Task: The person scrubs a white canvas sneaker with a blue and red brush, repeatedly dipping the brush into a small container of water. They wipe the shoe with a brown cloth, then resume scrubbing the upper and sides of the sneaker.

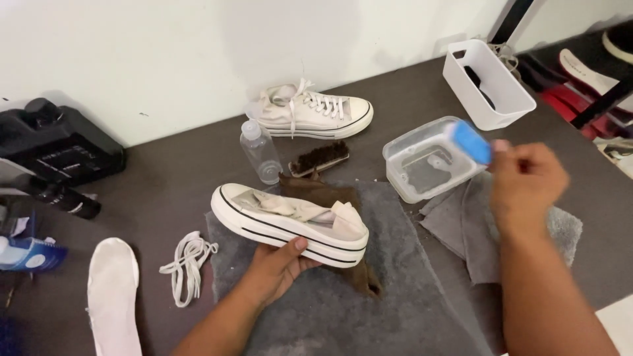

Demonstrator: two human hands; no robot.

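My left hand (280,267) grips a white canvas sneaker (290,221) without laces by its thick sole, holding it on its side over a grey towel (343,310) and a brown cloth (330,194). My right hand (527,181) holds a small blue-and-white brush (469,140), blurred, above a clear plastic tub (425,161) that has a little water in it.
A second, laced white sneaker (313,111) stands by the wall, with a clear bottle (259,151) and a wooden bristle brush (320,158) before it. Loose white laces (188,264) and a white insole (113,290) lie left. A white bin (488,82) stands back right; a grey cloth (475,231) lies under my right arm.
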